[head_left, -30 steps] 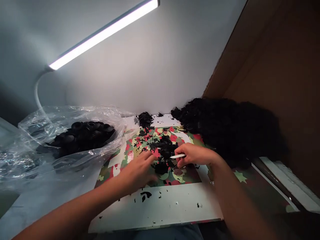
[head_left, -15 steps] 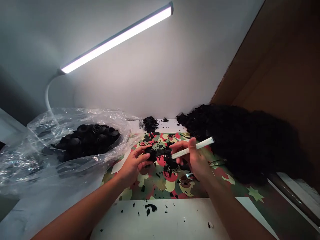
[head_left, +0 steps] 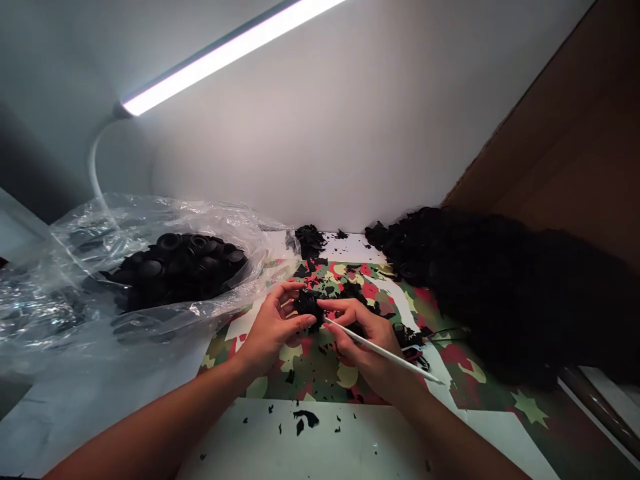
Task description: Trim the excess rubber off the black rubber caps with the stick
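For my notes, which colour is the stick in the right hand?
The stick is white, best seen in head view.

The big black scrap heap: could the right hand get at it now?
Probably yes: the big black scrap heap lies uncovered beyond the right hand, though that hand holds a white stick.

The left hand's (head_left: 273, 327) fingers and thumb hide the sides of a ribbed, round black piece (head_left: 309, 307); whether the tip of the slim white stick (head_left: 395, 358) touches it cannot be told. Right of the right hand (head_left: 380, 330), a small dark-and-metallic object (head_left: 415, 347) is partly covered, its kind unclear. Toward the far right corner of the white table (head_left: 350, 437), the large black heap (head_left: 480, 280) sinks into shadow, single pieces indistinct. Specks along the near edge are too small to identify. The picture cuts off the bright bar-shaped lamp (head_left: 225, 60) above and both forearms below.
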`<state>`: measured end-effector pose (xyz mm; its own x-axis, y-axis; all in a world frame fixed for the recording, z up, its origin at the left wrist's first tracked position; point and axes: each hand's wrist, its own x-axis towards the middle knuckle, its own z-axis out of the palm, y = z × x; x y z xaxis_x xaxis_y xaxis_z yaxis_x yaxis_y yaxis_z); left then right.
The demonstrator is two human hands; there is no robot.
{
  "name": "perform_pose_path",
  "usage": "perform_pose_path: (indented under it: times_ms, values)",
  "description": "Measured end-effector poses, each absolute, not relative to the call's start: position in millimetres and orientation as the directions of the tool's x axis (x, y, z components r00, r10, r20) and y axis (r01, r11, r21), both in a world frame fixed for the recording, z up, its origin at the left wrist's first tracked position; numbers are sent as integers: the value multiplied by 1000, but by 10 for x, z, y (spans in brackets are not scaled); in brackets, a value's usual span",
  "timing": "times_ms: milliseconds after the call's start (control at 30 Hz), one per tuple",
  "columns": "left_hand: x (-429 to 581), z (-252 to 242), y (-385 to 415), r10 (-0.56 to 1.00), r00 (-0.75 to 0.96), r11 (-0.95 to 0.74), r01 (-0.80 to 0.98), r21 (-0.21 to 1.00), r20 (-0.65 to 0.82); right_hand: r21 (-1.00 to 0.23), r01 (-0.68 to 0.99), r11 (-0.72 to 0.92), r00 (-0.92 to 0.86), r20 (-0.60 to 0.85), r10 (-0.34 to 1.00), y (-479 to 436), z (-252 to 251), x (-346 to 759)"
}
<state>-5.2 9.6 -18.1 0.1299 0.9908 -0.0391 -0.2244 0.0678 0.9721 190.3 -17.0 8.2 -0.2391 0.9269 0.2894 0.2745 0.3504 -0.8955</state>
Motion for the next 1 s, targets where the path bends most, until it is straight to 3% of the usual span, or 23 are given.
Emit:
perform_pose_path:
  times_ms: [267,400,467,567,833,1000]
  values:
    - [-11,-163,80,996,80,57,-263,963,-38,-797,396,457,-280,369,886,-170,39,1847]
    - [17,-115,27,999,44,24,-256,966,-13,-509,576,640,-273,618,737,-110,-97,1817]
    - [27,-100,3,997,77,5,-267,964,16,-381,696,609,-260,657,708,-32,-131,1842]
    - [33,-109,8,993,113,-1,-303,953,37,-300,830,471,-200,627,753,115,-128,1916]
    - [44,-134,27,968,248,134,-389,911,-37,-350,882,315,-88,534,841,279,-105,1978]
    - [-23,-74,-35,935,304,-41,-426,904,185,-496,839,222,56,485,873,419,-97,2267]
